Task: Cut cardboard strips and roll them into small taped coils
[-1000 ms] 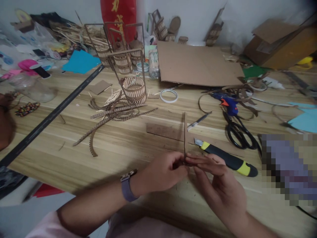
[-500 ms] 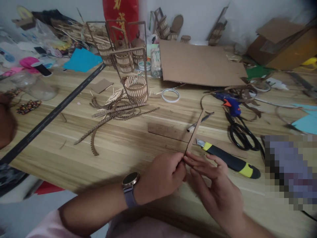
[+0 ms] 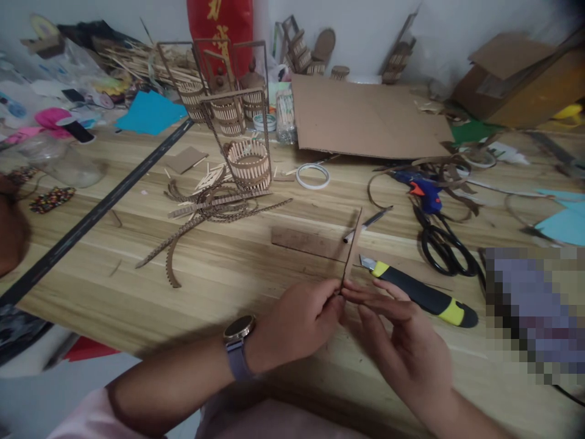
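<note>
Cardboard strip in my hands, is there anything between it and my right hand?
Nothing visible: your right hand reaches the near end of the cardboard strip, where your left hand grips it. The utility knife lies beyond your right fingers, not between.

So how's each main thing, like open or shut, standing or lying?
Thin brown cardboard strip, held in left fingers, right fingers at its end.
Black-and-yellow utility knife, lying, blade out.
Black-handled scissors, lying; open or shut unclear.
Blue plastic glue gun, lying; on or off unclear.
Brown cardboard box, flap open.
Front brown slatted bucket, standing, open-topped.
</note>
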A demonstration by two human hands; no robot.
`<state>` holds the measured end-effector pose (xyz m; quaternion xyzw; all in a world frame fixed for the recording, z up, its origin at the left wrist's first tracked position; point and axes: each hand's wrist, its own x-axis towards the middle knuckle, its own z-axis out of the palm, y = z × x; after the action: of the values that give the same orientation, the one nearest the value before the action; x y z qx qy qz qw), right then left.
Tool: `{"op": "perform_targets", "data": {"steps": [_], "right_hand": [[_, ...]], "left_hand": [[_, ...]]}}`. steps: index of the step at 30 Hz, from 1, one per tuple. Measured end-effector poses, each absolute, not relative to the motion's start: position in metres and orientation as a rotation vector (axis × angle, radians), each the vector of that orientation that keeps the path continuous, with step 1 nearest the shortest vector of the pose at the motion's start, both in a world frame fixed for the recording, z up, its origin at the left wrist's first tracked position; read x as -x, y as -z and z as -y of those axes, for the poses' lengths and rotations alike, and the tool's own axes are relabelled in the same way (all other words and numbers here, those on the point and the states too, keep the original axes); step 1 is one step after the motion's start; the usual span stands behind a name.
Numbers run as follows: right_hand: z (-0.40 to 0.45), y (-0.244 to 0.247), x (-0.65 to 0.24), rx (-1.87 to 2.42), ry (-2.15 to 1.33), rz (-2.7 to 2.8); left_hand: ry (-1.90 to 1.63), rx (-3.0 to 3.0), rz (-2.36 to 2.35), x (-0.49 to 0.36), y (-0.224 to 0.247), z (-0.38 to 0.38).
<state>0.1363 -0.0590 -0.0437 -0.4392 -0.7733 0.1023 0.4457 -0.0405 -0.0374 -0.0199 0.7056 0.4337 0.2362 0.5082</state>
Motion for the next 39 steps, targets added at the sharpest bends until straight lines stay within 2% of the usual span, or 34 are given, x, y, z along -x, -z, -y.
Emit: {"op": "perform_targets", "data": {"steps": [9, 16, 24, 39], "right_hand": [[0.059, 0.038, -0.132, 1.060, -0.098, 1.993], [0.064, 0.039, -0.127, 1.064, -0.217, 1.939], [0.068, 0.054, -0.135, 1.211, -0.432, 1.787], [0.065, 0.039, -0.130, 1.218, -0.471, 1.768]], "left_hand": [[-0.582, -1.727, -1.077, 0.041, 0.025, 0.038], [-0.580, -1.695, -1.174, 0.039, 0.025, 0.039], [-0.620, -1.720, -1.081, 0.039, 0.023, 0.038], [-0.583, -1.705, -1.129, 0.040, 0.021, 0.039]]}}
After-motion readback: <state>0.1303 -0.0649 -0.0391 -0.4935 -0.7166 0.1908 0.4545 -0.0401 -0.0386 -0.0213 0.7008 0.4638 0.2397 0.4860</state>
